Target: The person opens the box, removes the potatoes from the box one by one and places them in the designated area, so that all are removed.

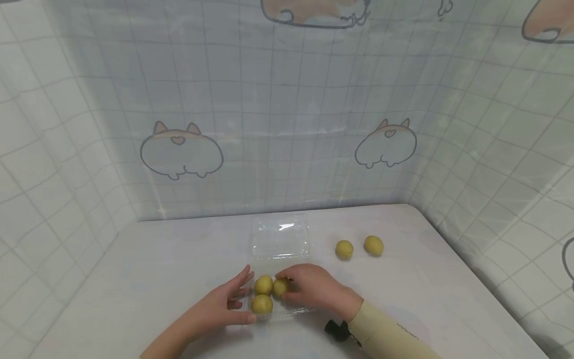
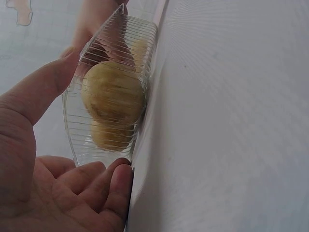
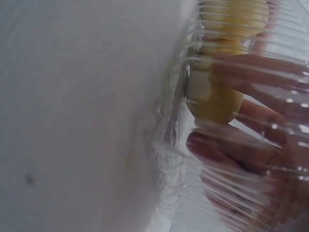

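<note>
From my seat, the left hand (image 1: 219, 304) is nearest, fingers and thumb spread wide, gripping no fruit, its thumb at the near left corner of the clear tray (image 1: 289, 314). Just right of it, inside the tray, sits the front fruit (image 1: 262, 304), yellow, with the back fruit (image 1: 263, 285) beyond it. Right of that one is the held fruit (image 1: 280, 288), which I see pinched between thumb and fingers of the right hand (image 1: 314, 285). I judge this sideways relation matters most: the held fruit lies leftward of the right hand, close beside the back fruit, between both hands. It looks nearly round, so I read no clear long axis, and I can't tell whether it touches the tray floor. Farther off, the clear lid (image 1: 280, 239) lies open; to its right are a loose fruit (image 1: 344, 250) and another loose fruit (image 1: 374, 246), both nearer the right hand.
</note>
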